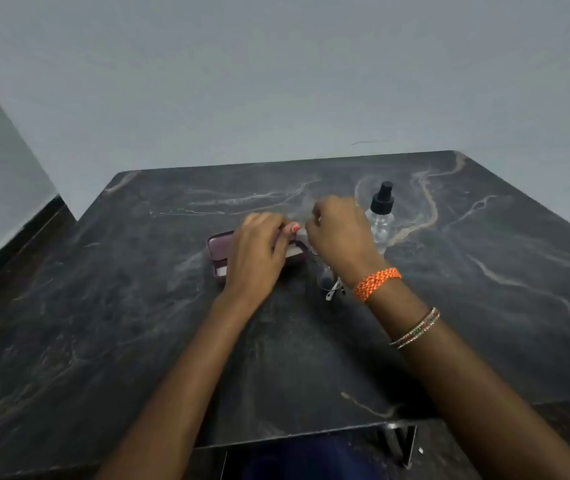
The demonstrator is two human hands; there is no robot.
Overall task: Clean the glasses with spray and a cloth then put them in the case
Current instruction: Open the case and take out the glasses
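Hands number two, left hand and right hand, beside one case, one bottle.

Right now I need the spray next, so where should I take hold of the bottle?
Grip the spray bottle round its clear body, just under the black pump cap, coming from its right side. It stands upright, and the right hand crowds its left side.

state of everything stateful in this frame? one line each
case: open, lying on table
spray bottle: upright, capped, looks empty or clear
glasses: on table under right wrist, partly hidden
cloth: blurred, held between both hands
left hand: pinching cloth
right hand: gripping cloth
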